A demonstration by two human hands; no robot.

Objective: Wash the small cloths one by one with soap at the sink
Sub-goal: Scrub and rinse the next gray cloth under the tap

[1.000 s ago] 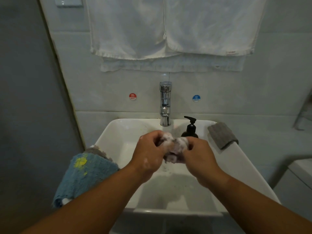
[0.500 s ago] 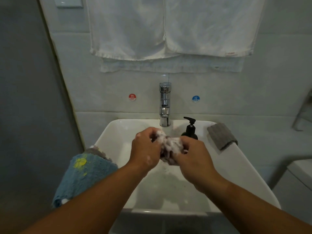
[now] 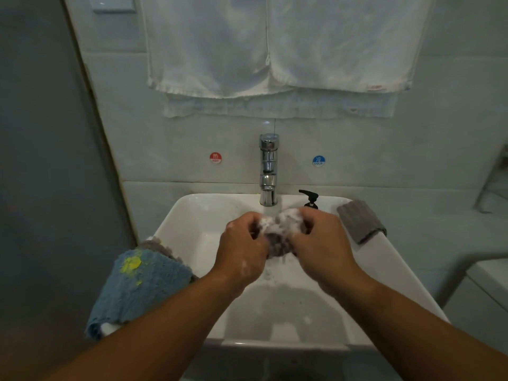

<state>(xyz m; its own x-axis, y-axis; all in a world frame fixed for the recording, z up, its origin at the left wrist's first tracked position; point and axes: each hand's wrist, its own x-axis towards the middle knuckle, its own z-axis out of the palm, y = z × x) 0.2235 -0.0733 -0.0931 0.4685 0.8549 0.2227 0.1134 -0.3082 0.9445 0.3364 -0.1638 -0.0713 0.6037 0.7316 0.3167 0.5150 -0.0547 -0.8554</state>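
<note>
A small dark cloth covered in white suds is bunched between both hands over the white sink. My left hand grips its left side and my right hand grips its right side, directly under the chrome tap. Suds dot my left hand. A blue cloth with a yellow patch lies on the sink's left rim over a grey one. A folded grey cloth lies on the right rim. A black soap pump bottle stands behind my right hand.
White towels hang on the tiled wall above the tap. Red hot and blue cold stickers flank the tap. A grey wall stands close on the left. A white fixture edge shows at the right.
Both hands have moved with the sudsy cloth a little back toward the tap, and the cloth is bunched differently between them.
</note>
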